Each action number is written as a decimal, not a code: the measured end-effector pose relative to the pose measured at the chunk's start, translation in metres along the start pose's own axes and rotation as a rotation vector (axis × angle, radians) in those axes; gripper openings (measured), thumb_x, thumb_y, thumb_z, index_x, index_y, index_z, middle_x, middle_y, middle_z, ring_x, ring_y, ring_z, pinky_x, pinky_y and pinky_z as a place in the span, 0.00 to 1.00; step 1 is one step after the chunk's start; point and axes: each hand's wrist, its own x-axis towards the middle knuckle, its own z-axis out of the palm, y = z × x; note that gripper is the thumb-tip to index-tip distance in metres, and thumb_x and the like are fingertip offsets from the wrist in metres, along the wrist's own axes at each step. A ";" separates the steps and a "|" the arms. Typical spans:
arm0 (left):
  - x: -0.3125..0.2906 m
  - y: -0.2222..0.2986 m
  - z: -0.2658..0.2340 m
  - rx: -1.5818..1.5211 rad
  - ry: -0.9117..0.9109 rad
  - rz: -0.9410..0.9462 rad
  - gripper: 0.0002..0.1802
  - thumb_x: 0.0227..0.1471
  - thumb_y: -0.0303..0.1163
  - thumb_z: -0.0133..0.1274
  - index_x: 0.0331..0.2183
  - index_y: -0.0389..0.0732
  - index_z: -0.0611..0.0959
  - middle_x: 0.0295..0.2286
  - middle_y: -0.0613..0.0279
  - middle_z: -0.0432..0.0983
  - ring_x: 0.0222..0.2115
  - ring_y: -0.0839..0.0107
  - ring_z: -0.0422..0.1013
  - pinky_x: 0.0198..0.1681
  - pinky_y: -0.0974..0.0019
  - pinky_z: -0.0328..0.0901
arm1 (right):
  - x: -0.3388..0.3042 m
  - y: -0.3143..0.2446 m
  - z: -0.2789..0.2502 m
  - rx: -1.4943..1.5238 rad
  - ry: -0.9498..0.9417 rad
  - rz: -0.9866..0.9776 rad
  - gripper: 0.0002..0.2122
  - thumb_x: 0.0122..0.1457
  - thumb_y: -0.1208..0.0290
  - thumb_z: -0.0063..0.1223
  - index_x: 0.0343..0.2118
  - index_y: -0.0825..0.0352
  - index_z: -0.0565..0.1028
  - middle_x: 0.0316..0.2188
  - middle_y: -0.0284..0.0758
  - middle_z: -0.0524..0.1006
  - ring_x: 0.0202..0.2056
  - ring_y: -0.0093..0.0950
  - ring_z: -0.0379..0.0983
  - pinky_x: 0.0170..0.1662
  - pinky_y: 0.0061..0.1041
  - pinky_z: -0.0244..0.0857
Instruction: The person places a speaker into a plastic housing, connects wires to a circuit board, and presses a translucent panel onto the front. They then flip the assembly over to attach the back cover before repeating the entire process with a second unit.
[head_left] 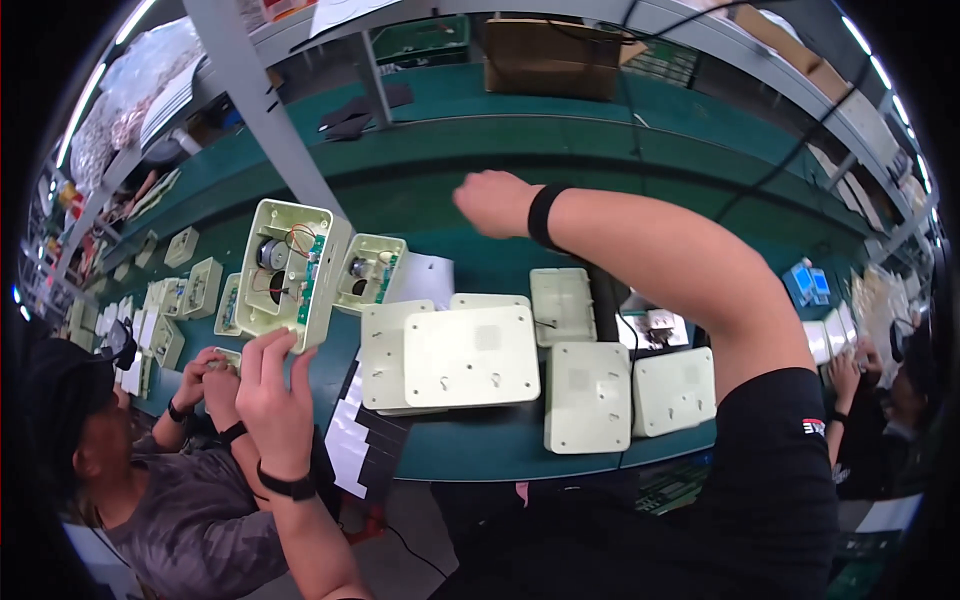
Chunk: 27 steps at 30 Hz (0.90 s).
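My left hand [275, 400] grips the near end of an open cream plastic housing [322, 270], fingers and thumb at its lower edge. The housing is tilted so its inside shows: a round speaker [271, 254], a green circuit board [312, 275] and thin red and black wires. Out over the far part of the bench, my right hand [495, 203] is curled closed. Its fingertips are turned away, so anything in them is hidden. Just right of the held housing stands a smaller-looking open housing [372, 272] with similar parts inside.
Cream covers [470, 355] are stacked on the green bench [450, 440], with more covers [588, 397] and a metal fixture [660, 325] to the right. A grey post [265, 110] rises behind the held housing. One co-worker [170, 490] sits close at left, another [890, 400] at right.
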 end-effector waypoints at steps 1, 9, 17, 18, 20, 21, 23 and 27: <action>0.001 0.015 -0.012 0.017 0.021 0.067 0.15 0.50 0.19 0.66 0.42 0.36 0.83 0.40 0.53 0.81 0.41 0.51 0.79 0.42 0.56 0.73 | -0.016 0.013 0.003 -0.109 -0.251 0.038 0.11 0.53 0.71 0.64 0.39 0.65 0.86 0.38 0.46 0.86 0.45 0.45 0.83 0.47 0.43 0.78; -0.057 0.138 -0.075 -0.193 -0.119 0.342 0.16 0.46 0.19 0.67 0.41 0.34 0.85 0.39 0.53 0.82 0.37 0.56 0.81 0.37 0.62 0.76 | -0.057 0.026 0.082 0.015 -0.777 0.044 0.49 0.42 0.33 0.75 0.57 0.73 0.77 0.53 0.49 0.81 0.56 0.45 0.78 0.60 0.40 0.72; -0.107 0.194 -0.060 -0.441 -0.380 0.498 0.13 0.50 0.22 0.66 0.41 0.33 0.87 0.40 0.56 0.83 0.37 0.61 0.82 0.36 0.63 0.77 | -0.068 0.007 0.125 -0.034 -0.632 0.197 0.62 0.34 0.29 0.77 0.65 0.76 0.69 0.63 0.50 0.74 0.63 0.43 0.71 0.64 0.37 0.69; -0.109 0.196 -0.054 -0.452 -0.421 0.518 0.14 0.47 0.24 0.68 0.39 0.34 0.87 0.39 0.58 0.83 0.35 0.63 0.82 0.34 0.65 0.77 | -0.066 0.017 0.134 -0.047 -0.672 0.165 0.59 0.33 0.28 0.77 0.62 0.74 0.73 0.62 0.49 0.75 0.63 0.42 0.72 0.63 0.37 0.69; -0.113 0.197 -0.044 -0.446 -0.441 0.524 0.15 0.48 0.25 0.68 0.40 0.34 0.87 0.39 0.59 0.83 0.35 0.65 0.82 0.34 0.65 0.76 | -0.062 0.026 0.141 -0.072 -0.753 0.093 0.53 0.32 0.28 0.78 0.57 0.69 0.80 0.60 0.47 0.77 0.61 0.41 0.74 0.61 0.37 0.71; -0.115 0.197 -0.039 -0.437 -0.464 0.524 0.15 0.48 0.26 0.68 0.40 0.35 0.87 0.40 0.60 0.83 0.36 0.66 0.82 0.34 0.66 0.76 | -0.060 0.027 0.141 -0.074 -0.755 0.092 0.53 0.32 0.28 0.78 0.57 0.69 0.80 0.60 0.47 0.77 0.61 0.41 0.74 0.61 0.37 0.71; -0.118 0.194 -0.034 -0.425 -0.489 0.518 0.16 0.49 0.27 0.68 0.41 0.35 0.87 0.40 0.61 0.82 0.36 0.68 0.81 0.34 0.67 0.76 | -0.065 0.013 0.108 -0.048 -0.758 0.177 0.47 0.32 0.29 0.78 0.50 0.65 0.85 0.56 0.44 0.80 0.58 0.41 0.77 0.59 0.37 0.73; -0.115 0.197 -0.026 -0.424 -0.492 0.499 0.16 0.50 0.29 0.68 0.41 0.35 0.86 0.40 0.60 0.81 0.37 0.68 0.81 0.34 0.68 0.75 | -0.059 0.015 0.090 -0.021 -0.674 0.163 0.44 0.33 0.31 0.79 0.48 0.64 0.86 0.51 0.42 0.84 0.55 0.41 0.79 0.56 0.38 0.75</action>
